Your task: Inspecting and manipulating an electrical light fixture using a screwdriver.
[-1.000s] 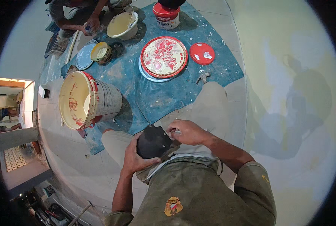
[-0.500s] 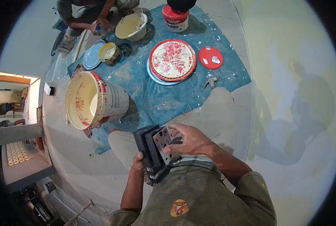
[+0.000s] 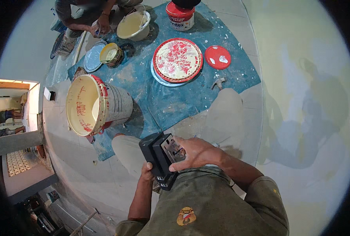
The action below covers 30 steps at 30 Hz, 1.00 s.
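Close against the chest, the left hand [image 3: 146, 173] grips a black boxy plastic device [image 3: 159, 157] from beneath, while the right hand [image 3: 194, 153] clasps its grey face, wrist bent.

Red-lidded white paint tub [image 3: 181, 15], top centre

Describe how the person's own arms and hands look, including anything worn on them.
Both hands are bare: no gloves, rings or watch are visible on the left hand or the right hand. The forearms are uncovered. A short olive-green sleeve with a small yellow mark covers the right upper arm.
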Available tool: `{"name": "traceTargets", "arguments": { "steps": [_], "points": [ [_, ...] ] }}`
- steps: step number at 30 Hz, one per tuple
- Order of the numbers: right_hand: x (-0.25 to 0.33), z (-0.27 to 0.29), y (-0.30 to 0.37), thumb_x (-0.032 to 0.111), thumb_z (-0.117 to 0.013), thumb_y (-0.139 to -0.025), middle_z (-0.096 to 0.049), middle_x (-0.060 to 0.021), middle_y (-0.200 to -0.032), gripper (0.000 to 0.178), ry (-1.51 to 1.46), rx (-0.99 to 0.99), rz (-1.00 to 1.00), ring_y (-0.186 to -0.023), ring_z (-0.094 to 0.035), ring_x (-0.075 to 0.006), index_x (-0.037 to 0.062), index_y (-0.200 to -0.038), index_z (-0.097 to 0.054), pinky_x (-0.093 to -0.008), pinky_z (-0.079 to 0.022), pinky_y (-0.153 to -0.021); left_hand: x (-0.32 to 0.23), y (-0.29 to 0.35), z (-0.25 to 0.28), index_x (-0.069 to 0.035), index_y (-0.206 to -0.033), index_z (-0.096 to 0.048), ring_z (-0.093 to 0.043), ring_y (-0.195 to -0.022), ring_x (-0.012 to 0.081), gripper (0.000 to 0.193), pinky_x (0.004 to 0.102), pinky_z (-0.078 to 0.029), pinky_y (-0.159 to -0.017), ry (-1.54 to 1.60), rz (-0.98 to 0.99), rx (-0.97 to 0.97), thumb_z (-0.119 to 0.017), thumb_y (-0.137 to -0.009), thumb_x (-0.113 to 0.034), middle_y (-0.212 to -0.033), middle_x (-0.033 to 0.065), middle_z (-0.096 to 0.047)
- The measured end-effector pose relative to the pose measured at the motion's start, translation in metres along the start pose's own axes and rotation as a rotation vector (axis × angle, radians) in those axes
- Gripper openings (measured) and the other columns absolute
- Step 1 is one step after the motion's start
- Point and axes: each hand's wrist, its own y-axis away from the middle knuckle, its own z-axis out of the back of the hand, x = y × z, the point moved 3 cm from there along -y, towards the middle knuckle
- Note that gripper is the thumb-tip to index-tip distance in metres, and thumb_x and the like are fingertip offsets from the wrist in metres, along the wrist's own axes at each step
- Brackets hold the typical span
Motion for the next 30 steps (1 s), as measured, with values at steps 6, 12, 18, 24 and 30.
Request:
{"name": "traceTargets", "arguments": {
  "steps": [6,12,18,24,30],
  "points": [
    [-0.008,-0.018,0.0,0.063,-0.079,-0.071,-0.064,-0.0339,-0.113,0.129,-0.098,-0.077,-0.051,-0.103,-0.066,-0.0457,-0.0099,-0.154,-0.013,-0.046,-0.05,-0.091,-0.006,-0.002,-0.013,0.001,-0.148,-0.039,-0.059,-0.124,0.0285,0.099,0.0423,-0.049,-0.105,-0.134,0.015,-0.055,-0.081,-0.076,-0.052,-0.139,0.0153,-0.057],
    [-0.006,-0.031,-0.018,0.067,-0.076,-0.072,-0.063,-0.0362,-0.118,0.131,-0.012,-0.166,-0.07,-0.106,-0.065,-0.0481,-0.0088,-0.155,-0.01,-0.048,-0.05,-0.092,-0.028,-0.005,-0.038,-0.001,-0.156,-0.027,-0.044,-0.14,0.0299,0.107,0.0426,-0.037,-0.115,-0.554,-0.294,-0.279,-0.081,-0.073,-0.041,-0.155,0.0178,-0.038],
    [-0.016,-0.031,-0.031,0.073,-0.072,-0.072,-0.065,-0.0337,-0.115,0.126,0.035,-0.184,-0.248,-0.106,-0.066,-0.0463,-0.0087,-0.153,-0.02,-0.0482,-0.051,-0.092,-0.057,-0.002,-0.097,-0.003,-0.151,-0.037,-0.043,-0.14,0.0411,0.101,0.0487,-0.036,-0.114,-1.604,-0.622,-0.059,-0.088,-0.07,-0.035,-0.154,0.0256,-0.037],
    [-0.012,-0.033,-0.032,0.08,-0.069,-0.072,-0.068,-0.0296,-0.106,0.113,0.099,-0.153,-0.318,-0.099,-0.069,-0.0456,-0.0073,-0.138,-0.039,-0.0496,-0.054,-0.087,-0.031,0.004,-0.109,-0.005,-0.115,-0.052,-0.053,-0.128,0.045,0.06,0.0506,-0.047,-0.102,-1.531,-0.624,-0.334,-0.089,-0.069,-0.019,-0.139,0.0262,-0.053],
    [-0.016,-0.035,0.009,0.072,-0.066,-0.082,-0.07,-0.0291,-0.095,0.103,0.179,-0.295,-0.331,-0.091,-0.072,-0.0403,-0.0133,-0.134,-0.041,-0.0459,-0.057,-0.079,-0.018,0.0,-0.118,-0.007,-0.099,-0.053,-0.058,-0.121,0.0416,0.043,0.0475,-0.049,-0.096,-1.398,-0.547,-0.375,-0.085,-0.072,-0.013,-0.136,0.0246,-0.056]
  ]
}}
